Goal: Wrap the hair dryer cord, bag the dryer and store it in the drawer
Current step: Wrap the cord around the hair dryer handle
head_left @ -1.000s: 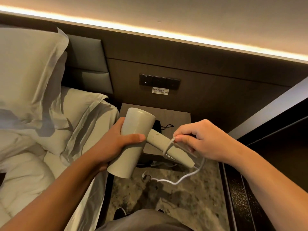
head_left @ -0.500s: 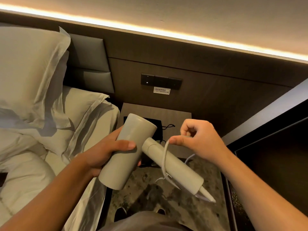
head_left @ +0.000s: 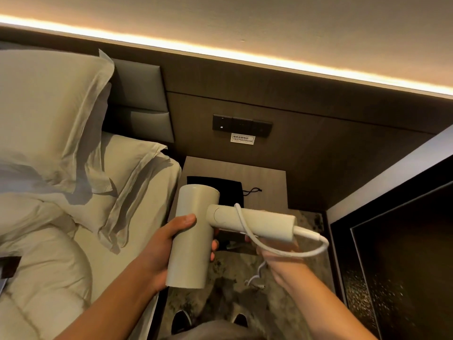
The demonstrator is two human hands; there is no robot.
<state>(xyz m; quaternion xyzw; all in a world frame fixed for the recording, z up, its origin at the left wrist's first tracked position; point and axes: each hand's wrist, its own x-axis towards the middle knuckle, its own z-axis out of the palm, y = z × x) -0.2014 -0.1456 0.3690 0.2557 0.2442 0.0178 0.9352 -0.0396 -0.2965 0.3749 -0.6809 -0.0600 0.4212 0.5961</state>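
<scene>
Two hands hold the hair dryer point(head_left: 193, 235) in the air in front of the nightstand point(head_left: 264, 177), over the patterned floor. Its pale barrel stands nearly upright, long axis running from the lower open end up toward the wall, tilted slightly right at the top. Its handle point(head_left: 252, 223) sticks out sideways to the right, almost level, dipping a little toward its far end, where the white cord point(head_left: 289, 252) leaves it.

From there the cord loops down and back left under the handle, then crosses up over the handle near the barrel — one turn around it. A loose tail dangles toward the floor.

Reaching in from lower left, the left hand point(head_left: 166, 251) grips the barrel's middle, thumb across the front, fingertips showing on the right side. Under the handle sits the right hand point(head_left: 277, 256), palm side up, cord running over it; whether its fingers clasp the cord I cannot tell.

On the nightstand behind lies a black drawstring bag point(head_left: 230, 190), flat — beside the bed point(head_left: 73, 217)
</scene>
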